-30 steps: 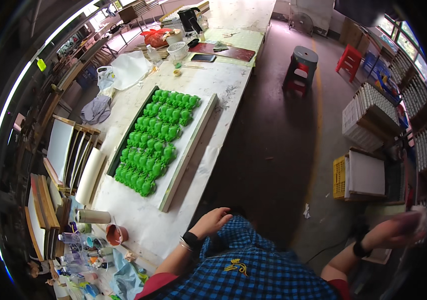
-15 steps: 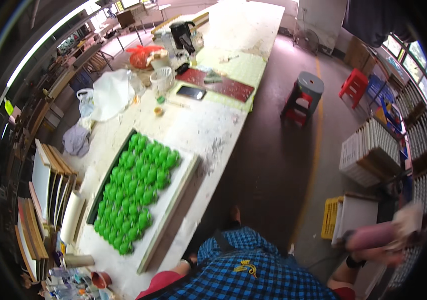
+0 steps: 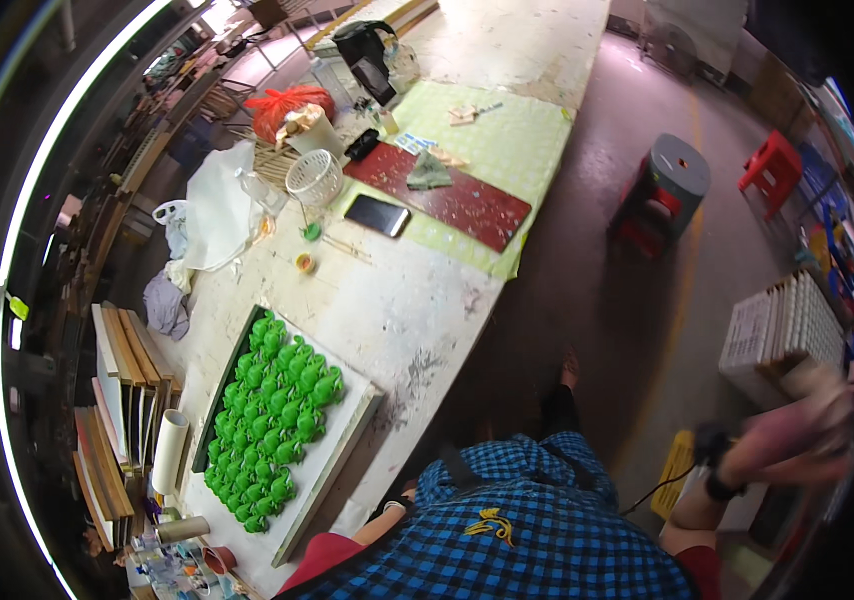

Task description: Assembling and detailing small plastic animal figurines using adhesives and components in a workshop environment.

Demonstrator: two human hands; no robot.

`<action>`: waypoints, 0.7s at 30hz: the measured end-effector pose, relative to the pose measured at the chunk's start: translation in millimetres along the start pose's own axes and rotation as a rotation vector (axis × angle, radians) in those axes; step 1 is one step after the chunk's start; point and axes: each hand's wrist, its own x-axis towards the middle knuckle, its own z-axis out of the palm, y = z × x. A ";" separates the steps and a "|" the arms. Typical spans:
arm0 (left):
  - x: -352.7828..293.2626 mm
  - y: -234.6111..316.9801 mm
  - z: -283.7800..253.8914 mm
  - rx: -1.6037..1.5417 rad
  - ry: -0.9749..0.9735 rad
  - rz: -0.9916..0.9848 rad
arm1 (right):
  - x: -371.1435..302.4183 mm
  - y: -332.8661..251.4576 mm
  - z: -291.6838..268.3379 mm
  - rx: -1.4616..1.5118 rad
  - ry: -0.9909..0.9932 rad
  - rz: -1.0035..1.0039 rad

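Note:
My right hand (image 3: pixel 812 468), smeared by motion at the right edge, is closed around a blurred pinkish, rounded object (image 3: pixel 795 428). A dark cord (image 3: pixel 659 487) runs near its wrist; I cannot make out the object's kind. Beside the table's near edge, my left forearm (image 3: pixel 375 527) wears a wristband. My left hand (image 3: pixel 409 490) is mostly hidden behind the blue checked apron (image 3: pixel 547 530), so its fingers do not show. To its left, several rows of small glossy green figures (image 3: pixel 272 420) stand on a white board (image 3: pixel 332 440) lying on the table.
The long table (image 3: pixel 417 320) also bears a phone (image 3: pixel 377 215), a dark red board (image 3: pixel 477 205), a white basket (image 3: pixel 315 178) and a red bag (image 3: pixel 289 108). A grey-topped stool (image 3: pixel 677 165) and stacked white trays (image 3: pixel 782 335) stand on the right. Framed boards (image 3: pixel 112 430) lean at left.
My view has turned and shifted, with the table's far end now closer. The right hand still carries the pinkish object at the right, now higher in view. The green figures have stayed on their board.

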 end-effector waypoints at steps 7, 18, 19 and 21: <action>82.9 185.1 -49.4 -0.105 -0.211 -0.165 | 22.1 -5.1 168.1 -0.151 -0.069 -0.203; 125.7 304.4 -69.8 -0.545 0.136 -0.302 | -2.2 -161.6 339.1 1.878 -0.424 0.389; 118.4 283.6 -49.8 -0.495 0.196 -0.381 | 12.3 -203.6 320.3 1.571 -0.289 0.419; 105.0 290.9 -43.7 -0.655 0.090 -0.681 | 23.7 -213.0 349.7 0.586 -0.131 -0.077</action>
